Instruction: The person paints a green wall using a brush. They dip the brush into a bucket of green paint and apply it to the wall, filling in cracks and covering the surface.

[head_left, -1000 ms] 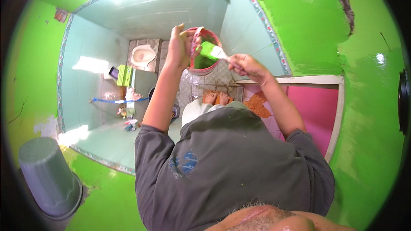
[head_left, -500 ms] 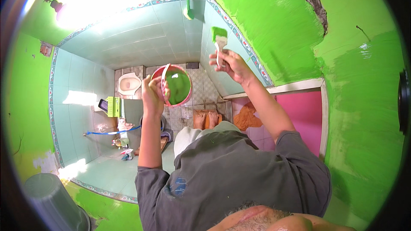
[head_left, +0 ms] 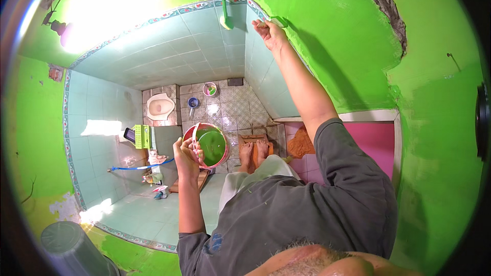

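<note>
My left hand [head_left: 188,152] grips the handle and rim of a pinkish-red bucket [head_left: 225,159] with green paint [head_left: 211,146] in it. The bucket hangs in front of me, above the tiled floor. My right hand [head_left: 271,34] is stretched out to the right-hand wall, closed around a paintbrush [head_left: 279,21]. Only the green-covered end of the brush shows, against the wall just above the patterned tile border; my hand hides its handle. Bright green paint [head_left: 312,20] covers the wall over the border.
Below me, my bare feet [head_left: 254,153] stand on a small wooden platform. A squat toilet [head_left: 160,107], a blue dipper [head_left: 193,103] and a small pail [head_left: 209,89] are on the floor side ahead. A grey bucket [head_left: 66,240] sits at lower left. An orange cloth [head_left: 300,143] lies by the doorway.
My right hand has moved up and forward, bringing the brush from mid-air to the wall. My left hand has lowered the bucket slightly, and the small pail and dipper have come into view.
</note>
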Action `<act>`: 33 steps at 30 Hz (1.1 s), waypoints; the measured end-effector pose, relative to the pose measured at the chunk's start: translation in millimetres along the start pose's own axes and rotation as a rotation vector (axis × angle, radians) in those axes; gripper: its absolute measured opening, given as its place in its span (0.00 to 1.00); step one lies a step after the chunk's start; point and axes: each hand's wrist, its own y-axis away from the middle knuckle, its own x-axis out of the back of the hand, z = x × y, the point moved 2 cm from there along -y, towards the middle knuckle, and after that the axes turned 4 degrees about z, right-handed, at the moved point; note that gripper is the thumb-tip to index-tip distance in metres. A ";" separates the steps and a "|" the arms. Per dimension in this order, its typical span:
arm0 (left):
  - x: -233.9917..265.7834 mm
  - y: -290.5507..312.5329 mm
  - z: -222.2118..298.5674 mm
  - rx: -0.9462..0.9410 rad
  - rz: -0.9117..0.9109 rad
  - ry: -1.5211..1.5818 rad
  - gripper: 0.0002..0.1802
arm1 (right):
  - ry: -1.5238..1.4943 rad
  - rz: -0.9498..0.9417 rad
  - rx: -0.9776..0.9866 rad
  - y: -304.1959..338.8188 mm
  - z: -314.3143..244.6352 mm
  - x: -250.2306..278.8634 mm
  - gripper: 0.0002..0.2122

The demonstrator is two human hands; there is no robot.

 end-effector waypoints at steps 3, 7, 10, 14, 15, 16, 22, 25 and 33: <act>-3.5 -1.3 0.3 0.011 0.028 0.006 0.27 | -0.026 0.021 0.058 -19.6 -15.3 -7.1 0.11; 3.2 1.0 -3.5 -0.010 0.043 0.022 0.26 | 0.033 0.057 0.267 13.3 -20.9 -56.8 0.10; -5.0 2.7 0.2 -0.024 0.035 0.026 0.24 | 0.055 0.029 0.242 35.3 -13.4 -69.8 0.07; -12.6 1.8 1.9 -0.021 0.002 0.038 0.24 | -0.006 0.083 0.123 13.9 2.8 -30.0 0.07; -15.3 0.7 2.9 -0.023 -0.002 0.039 0.24 | -0.032 0.098 0.098 2.5 4.5 -17.1 0.07; -15.8 -2.0 1.7 -0.019 0.013 0.049 0.24 | -0.015 0.116 0.112 -6.8 4.2 -5.0 0.09; -16.1 -4.5 0.9 -0.021 -0.004 0.007 0.23 | -0.061 0.167 0.199 -4.6 -36.8 -31.1 0.09; -18.8 -6.4 -3.2 -0.013 -0.009 0.005 0.23 | -0.035 0.091 0.335 20.9 -72.5 -87.4 0.10; -14.3 -7.6 -10.9 0.011 -0.015 0.014 0.23 | 0.297 -0.097 0.782 72.1 -106.4 -160.8 0.11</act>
